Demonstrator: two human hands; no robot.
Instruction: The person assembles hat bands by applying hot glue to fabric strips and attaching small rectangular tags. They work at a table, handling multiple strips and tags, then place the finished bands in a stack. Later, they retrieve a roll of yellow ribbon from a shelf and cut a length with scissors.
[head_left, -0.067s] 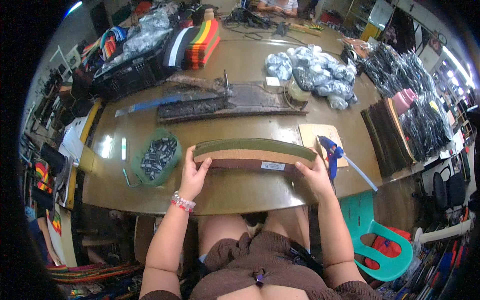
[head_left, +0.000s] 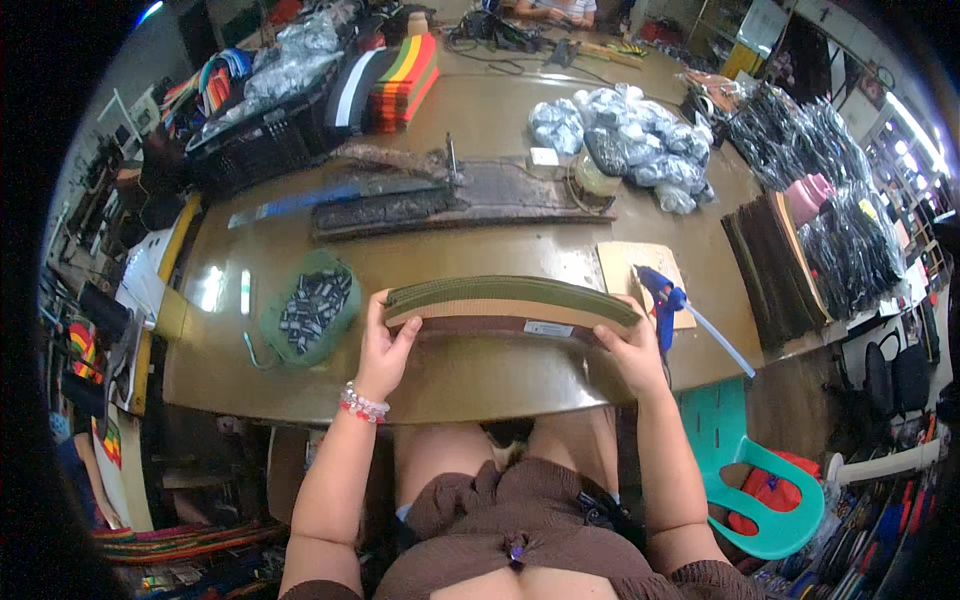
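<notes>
Between my hands, above the front of the table, is a bowed stack of striped webbing strips (head_left: 500,309) in green, tan and dark brown, with a small white label low on its front. My left hand (head_left: 385,340) grips the left end, thumb on the front face and fingers behind. At the right end my right hand (head_left: 632,345) holds it the same way. Just beyond the right hand, a blue glue gun (head_left: 664,300) with a pale glue stick lies on a cardboard piece (head_left: 625,260). Left of my left hand sits a green basket (head_left: 347,318) of small dark metal-looking pieces.
Across the table (head_left: 450,395) lies a dark wooden board (head_left: 510,200), with a jar (head_left: 597,175) and silvery plastic-wrapped bundles (head_left: 670,145) nearby. A black crate (head_left: 255,150) stands back left. Dark strip stacks (head_left: 770,265) line the right edge. A green chair (head_left: 770,525) is at lower right.
The stack has tilted slightly, so more of its layered green upper edges and less of the brown band show. Both hands keep their hold.
</notes>
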